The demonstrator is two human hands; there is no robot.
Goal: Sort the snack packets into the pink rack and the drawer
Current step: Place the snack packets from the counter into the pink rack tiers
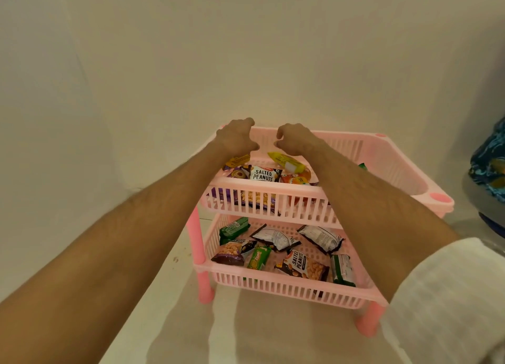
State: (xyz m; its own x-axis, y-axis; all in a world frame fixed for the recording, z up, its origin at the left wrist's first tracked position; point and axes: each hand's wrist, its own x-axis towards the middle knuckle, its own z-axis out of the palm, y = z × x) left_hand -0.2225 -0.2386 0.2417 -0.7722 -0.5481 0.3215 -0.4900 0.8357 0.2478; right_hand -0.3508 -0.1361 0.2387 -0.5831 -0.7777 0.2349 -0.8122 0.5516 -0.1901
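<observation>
A pink two-tier rack [273, 209] stands on the floor against the wall. Its upper basket holds several snack packets, among them a salted peanuts packet [263, 173] and a yellow packet [287, 162]. The lower basket [287, 283] holds several more, including green packets [233, 228] and another salted peanuts packet [300, 265]. My left hand [236, 138] and my right hand [293, 139] hover side by side above the back of the upper basket. Both have curled fingers and hold nothing. No drawer is in view.
A pale wall rises right behind the rack. At the right edge sits a blue patterned object [489, 166]. My white sleeve [448, 303] covers the rack's front right corner. A pale cloth [246, 331] lies on the floor in front.
</observation>
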